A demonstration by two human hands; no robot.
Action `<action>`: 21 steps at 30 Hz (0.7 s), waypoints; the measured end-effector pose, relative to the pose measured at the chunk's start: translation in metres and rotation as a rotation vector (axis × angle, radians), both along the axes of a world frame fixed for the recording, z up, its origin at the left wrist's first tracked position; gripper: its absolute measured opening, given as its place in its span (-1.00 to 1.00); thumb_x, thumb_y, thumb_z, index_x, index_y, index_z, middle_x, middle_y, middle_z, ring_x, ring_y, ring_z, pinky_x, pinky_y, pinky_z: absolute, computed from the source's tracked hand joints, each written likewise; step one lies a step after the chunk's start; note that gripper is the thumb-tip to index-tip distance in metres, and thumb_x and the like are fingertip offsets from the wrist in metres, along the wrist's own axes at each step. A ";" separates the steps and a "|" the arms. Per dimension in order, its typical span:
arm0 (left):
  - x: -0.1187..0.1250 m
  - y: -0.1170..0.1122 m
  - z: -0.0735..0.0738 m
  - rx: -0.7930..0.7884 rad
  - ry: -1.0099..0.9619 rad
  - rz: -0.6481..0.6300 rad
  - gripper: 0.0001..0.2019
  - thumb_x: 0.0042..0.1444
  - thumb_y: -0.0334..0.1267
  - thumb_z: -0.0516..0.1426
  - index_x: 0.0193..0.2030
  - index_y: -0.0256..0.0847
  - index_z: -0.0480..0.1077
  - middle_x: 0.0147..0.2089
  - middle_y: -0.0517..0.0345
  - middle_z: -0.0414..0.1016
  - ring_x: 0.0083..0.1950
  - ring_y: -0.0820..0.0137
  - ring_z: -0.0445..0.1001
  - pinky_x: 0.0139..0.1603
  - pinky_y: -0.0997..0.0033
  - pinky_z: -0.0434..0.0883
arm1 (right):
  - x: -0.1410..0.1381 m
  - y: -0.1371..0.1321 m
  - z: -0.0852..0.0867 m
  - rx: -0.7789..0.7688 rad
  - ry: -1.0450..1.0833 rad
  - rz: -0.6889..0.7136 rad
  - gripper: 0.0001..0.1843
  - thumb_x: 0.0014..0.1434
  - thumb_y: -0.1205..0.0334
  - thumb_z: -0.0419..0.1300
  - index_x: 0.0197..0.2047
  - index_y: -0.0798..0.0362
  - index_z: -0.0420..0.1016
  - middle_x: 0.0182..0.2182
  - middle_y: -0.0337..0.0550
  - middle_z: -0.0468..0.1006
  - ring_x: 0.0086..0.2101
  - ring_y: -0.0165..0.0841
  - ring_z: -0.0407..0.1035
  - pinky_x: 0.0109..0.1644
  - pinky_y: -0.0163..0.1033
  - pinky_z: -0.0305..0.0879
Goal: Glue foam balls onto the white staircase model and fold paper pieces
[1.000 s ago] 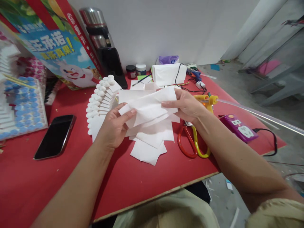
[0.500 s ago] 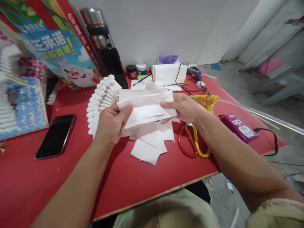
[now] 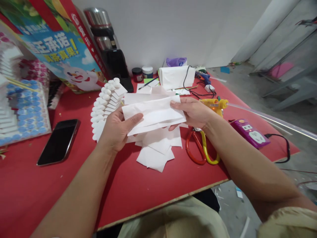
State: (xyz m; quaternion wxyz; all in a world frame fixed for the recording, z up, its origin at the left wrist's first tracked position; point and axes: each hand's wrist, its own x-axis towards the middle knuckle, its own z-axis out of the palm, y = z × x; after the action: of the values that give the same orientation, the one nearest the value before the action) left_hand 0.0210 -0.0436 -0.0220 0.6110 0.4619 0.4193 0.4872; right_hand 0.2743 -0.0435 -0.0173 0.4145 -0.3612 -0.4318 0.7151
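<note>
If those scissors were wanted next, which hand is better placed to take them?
Probably the right. The right hand is nearer the scissors; the left hand is farther off, across the white sheets. Both hands hold those sheets.

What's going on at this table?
A person's left hand and right hand hold layered white paper by its two ends, thumbs on top. Below it, loose paper pieces lie overlapping on the red table. Scissors with one red and one yellow handle lie to the right of the pieces, and a yellow glue gun sits beyond the right forearm. A phone lies off to the left.
</note>
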 end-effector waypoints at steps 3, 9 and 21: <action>-0.001 0.000 0.000 -0.050 0.045 -0.041 -0.56 -0.19 -0.21 0.53 -0.14 -0.27 0.62 -0.04 -0.09 0.71 -0.02 0.04 0.66 -0.14 0.28 0.62 | 0.003 0.001 0.001 0.026 -0.017 0.028 -0.66 0.15 0.02 0.45 -0.16 0.11 0.62 -0.35 -0.03 0.70 -0.37 -0.11 0.63 -0.35 0.02 0.67; -0.001 0.001 -0.002 -0.043 0.021 -0.046 -0.71 -0.08 -0.23 0.46 -0.18 -0.21 0.63 -0.20 0.06 0.70 -0.32 0.24 0.64 -0.43 0.39 0.59 | 0.007 0.000 0.003 0.054 -0.050 0.156 -0.59 0.16 0.01 0.45 -0.04 0.12 0.62 -0.30 0.01 0.72 -0.41 -0.14 0.66 -0.49 -0.19 0.59; -0.005 -0.003 0.001 0.007 0.115 -0.166 -0.68 0.04 -0.07 0.43 -0.18 -0.25 0.58 -0.41 0.05 0.64 -0.57 0.30 0.57 -0.54 0.33 0.60 | 0.009 -0.001 0.004 0.096 -0.144 0.137 -0.70 0.03 0.22 0.52 -0.18 0.20 0.70 -0.40 0.03 0.72 -0.48 -0.16 0.64 -0.50 -0.22 0.59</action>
State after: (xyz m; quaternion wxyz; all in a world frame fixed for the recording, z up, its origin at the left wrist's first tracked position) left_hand 0.0157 -0.0461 -0.0212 0.6224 0.5246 0.4124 0.4091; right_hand 0.2834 -0.0450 -0.0133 0.3492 -0.3612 -0.5180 0.6923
